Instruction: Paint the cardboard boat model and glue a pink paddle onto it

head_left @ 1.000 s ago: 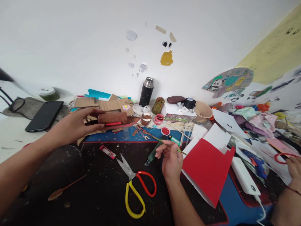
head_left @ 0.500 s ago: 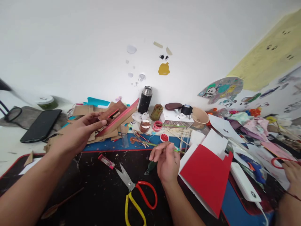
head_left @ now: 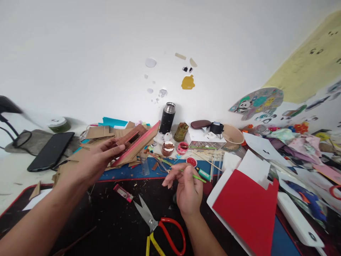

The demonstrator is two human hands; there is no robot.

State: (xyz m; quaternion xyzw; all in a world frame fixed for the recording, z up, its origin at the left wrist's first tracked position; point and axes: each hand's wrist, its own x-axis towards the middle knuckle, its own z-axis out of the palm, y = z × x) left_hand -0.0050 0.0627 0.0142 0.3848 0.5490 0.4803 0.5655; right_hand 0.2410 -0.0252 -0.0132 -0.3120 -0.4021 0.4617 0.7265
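A person's left hand (head_left: pixel 92 161) pinches a brown-and-pink cardboard piece (head_left: pixel 140 145) between thumb and fingers, holding it tilted at left of centre, in front of a pile of cardboard scraps (head_left: pixel 99 132). The right hand (head_left: pixel 188 190), right of centre, has its fingers loosely curled around a thin green paintbrush (head_left: pixel 198 177), which slants far and left towards the piece; whether the brush tip touches it cannot be told. Beyond the right hand stand an open brown paint jar (head_left: pixel 167 149), a pink paint jar (head_left: pixel 182 147) with another brush resting across it, and a black flask (head_left: pixel 167 119). Nearer, open scissors (head_left: pixel 151 224) with red and yellow handles lie on a dark mat (head_left: pixel 114 227), beside a small pink box (head_left: pixel 123 193). Red card (head_left: pixel 247 209) lies to the right, a black phone (head_left: pixel 52 151) far left.
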